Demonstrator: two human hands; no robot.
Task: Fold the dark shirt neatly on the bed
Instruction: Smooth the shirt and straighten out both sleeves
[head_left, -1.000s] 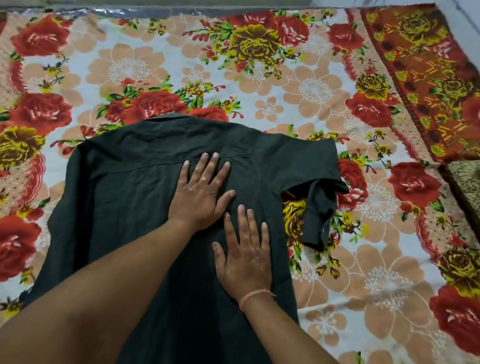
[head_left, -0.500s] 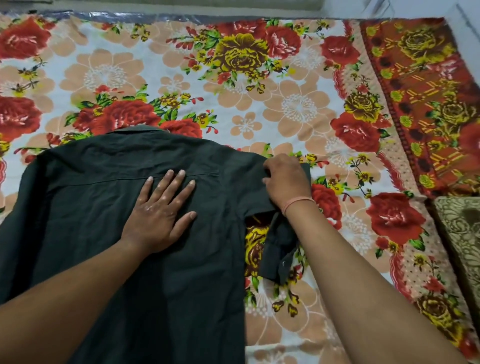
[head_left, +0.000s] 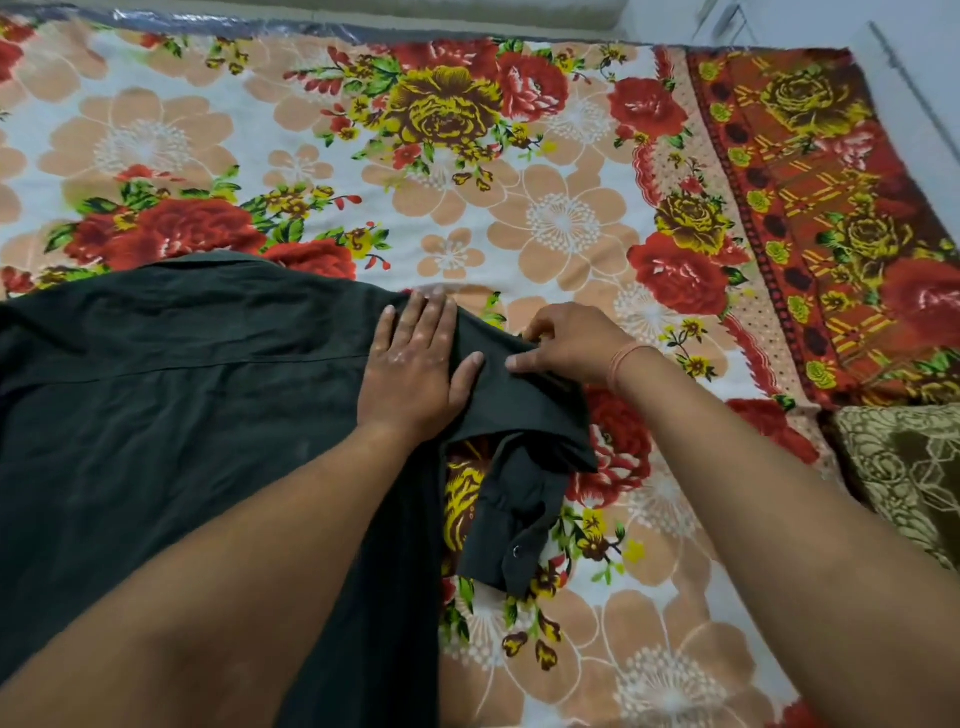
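I see the dark green cotton shirt (head_left: 171, 415) spread back-up on the floral bedsheet (head_left: 561, 218). My left hand (head_left: 415, 364) presses flat, fingers spread, at the shoulder; my right hand (head_left: 566, 345) pinches the rumpled sleeve (head_left: 519, 499). I'd pull it taut, then fold along the pinned line.

No legible text — apparently none.

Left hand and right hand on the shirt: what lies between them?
In the head view, only a narrow strip of the dark shirt, at its shoulder, lies between the flat left hand and the right hand, which pinches the cloth.
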